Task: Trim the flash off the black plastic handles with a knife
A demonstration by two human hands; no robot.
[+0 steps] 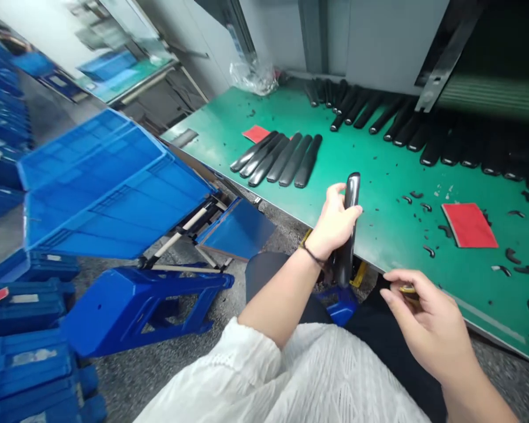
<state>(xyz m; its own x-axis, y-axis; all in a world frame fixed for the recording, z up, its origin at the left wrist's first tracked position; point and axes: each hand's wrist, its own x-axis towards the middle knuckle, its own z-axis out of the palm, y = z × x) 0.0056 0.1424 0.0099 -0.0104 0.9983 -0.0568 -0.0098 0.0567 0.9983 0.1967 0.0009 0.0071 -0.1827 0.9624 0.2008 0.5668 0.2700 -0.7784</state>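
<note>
My left hand [335,220] is closed around a long, glossy black plastic handle piece [351,191], held upright at the table's front edge. To its right, my right hand [427,314] has curled fingers around a small yellowish object [408,289], mostly hidden by the palm and fingers. Several similar black pieces [280,161] lie side by side on the green tabletop [370,226], left of my left hand. A longer row of them [429,147] runs along the back and right. Small curved black scraps [429,251] are scattered near my right hand.
A red pad [469,225] lies on the right of the table, and another red piece [256,134] at the left. A clear plastic bag [255,79] sits at the back corner. Left of the table stand a blue crate [110,194], a blue stool [110,305] and stacked blue bins [30,364].
</note>
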